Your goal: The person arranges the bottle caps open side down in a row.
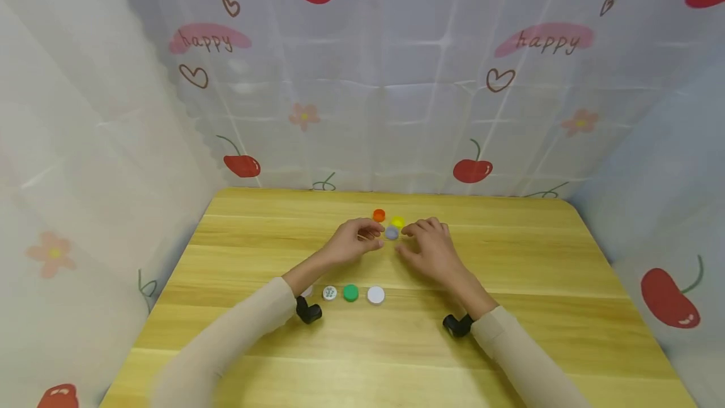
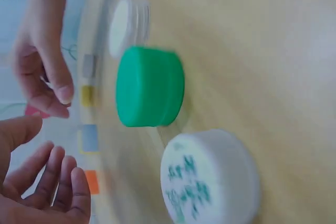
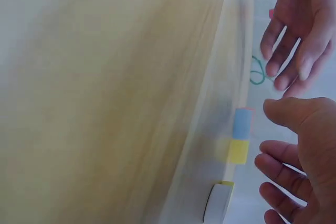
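Observation:
A translucent blue-grey round cap [image 1: 392, 233] lies between my hands at the back of the table, with a yellow cap [image 1: 398, 222] right behind it and an orange cap [image 1: 379, 215] behind and to the left. My left hand [image 1: 358, 239] is at the blue-grey cap's left, fingers loosely bent and thumb apart, nothing in its grasp. From the right, my right hand [image 1: 432, 249] hovers with spread, relaxed fingers, also holding nothing. A white cap [image 3: 216, 204] shows beyond the yellow one in the right wrist view; in the head view the right hand hides it.
Nearer the front stands a row: a white cap with a green print [image 1: 330, 293], a green cap [image 1: 350, 293] and a plain white cap [image 1: 376, 295]. Another pale cap [image 1: 307, 291] is partly behind the left wrist. Patterned curtains [image 1: 374, 112] border the wooden table [image 1: 396, 357].

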`<move>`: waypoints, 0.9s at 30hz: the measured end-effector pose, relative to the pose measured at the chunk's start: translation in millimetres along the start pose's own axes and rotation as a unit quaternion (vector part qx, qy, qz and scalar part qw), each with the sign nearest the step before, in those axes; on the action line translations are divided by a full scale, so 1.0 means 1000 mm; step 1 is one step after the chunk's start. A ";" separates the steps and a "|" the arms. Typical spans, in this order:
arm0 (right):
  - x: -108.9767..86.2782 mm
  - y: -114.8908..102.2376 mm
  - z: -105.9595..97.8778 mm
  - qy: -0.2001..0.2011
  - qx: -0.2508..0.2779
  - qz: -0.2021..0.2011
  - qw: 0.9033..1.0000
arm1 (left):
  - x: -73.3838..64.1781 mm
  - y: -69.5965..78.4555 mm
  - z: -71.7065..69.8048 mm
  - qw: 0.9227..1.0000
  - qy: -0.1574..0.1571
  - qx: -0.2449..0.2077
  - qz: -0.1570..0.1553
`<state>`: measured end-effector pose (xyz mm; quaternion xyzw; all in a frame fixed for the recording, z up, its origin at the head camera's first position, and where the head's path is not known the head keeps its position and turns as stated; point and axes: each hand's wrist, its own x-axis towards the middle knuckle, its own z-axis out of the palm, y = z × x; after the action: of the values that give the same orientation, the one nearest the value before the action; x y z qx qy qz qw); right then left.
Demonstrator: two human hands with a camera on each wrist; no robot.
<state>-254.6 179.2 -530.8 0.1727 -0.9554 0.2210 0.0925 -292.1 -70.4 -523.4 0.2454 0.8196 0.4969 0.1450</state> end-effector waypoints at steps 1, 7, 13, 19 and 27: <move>0.002 0.000 0.001 0.001 -0.003 0.005 1.000 | 0.006 -0.003 0.002 1.000 0.006 -0.001 -0.011; 0.015 0.003 0.009 -0.024 -0.020 0.017 0.999 | 0.030 -0.012 0.013 0.998 0.029 0.034 -0.040; 0.025 0.002 0.014 -0.038 -0.018 0.038 0.998 | 0.044 -0.012 0.014 0.993 0.032 0.109 -0.030; 0.025 0.002 0.017 -0.041 -0.005 0.035 0.999 | 0.046 -0.010 0.016 0.993 0.006 0.115 -0.039; 0.026 0.002 0.019 -0.029 -0.008 0.021 0.999 | 0.045 -0.010 0.017 0.991 0.021 0.129 -0.034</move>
<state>-281.2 165.1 -542.0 0.1586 -0.9628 0.2100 0.0613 -324.0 -37.3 -539.7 0.2241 0.8877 0.3864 0.1117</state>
